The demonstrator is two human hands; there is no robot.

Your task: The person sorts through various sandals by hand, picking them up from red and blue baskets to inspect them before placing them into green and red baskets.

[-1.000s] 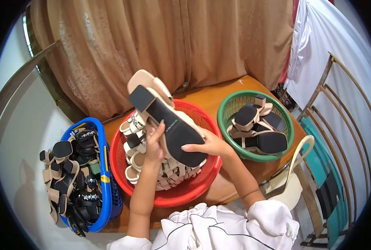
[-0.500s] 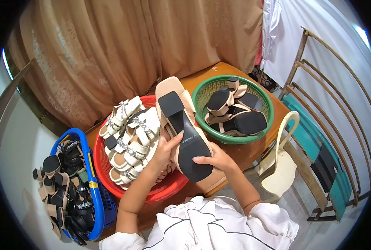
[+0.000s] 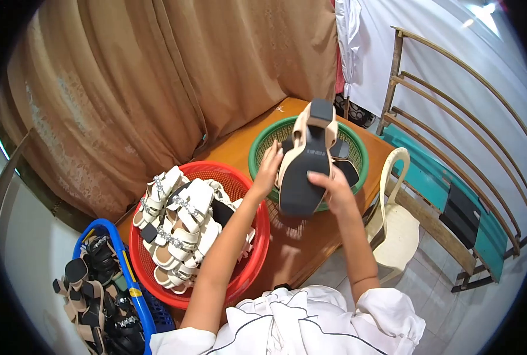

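A beige heeled sandal, black sole turned up toward me, is in my right hand. The thumb of that hand presses on the sole and the fingers go behind it, out of sight. The block heel points away from me. My left hand is at the sandal's left side with its fingers stretched out. Both hands are above the near part of a green basket, where more beige sandals with black soles lie, partly hidden by the held one.
A red basket heaped with white jewelled sandals stands on the wooden table. At lower left is a blue basket of black and beige footwear. A cream plastic chair and a slatted rack stand right.
The sandal has moved right and away from me, from beside the red basket to over the green one. My left hand has come off the sole to its side. The view has shifted.
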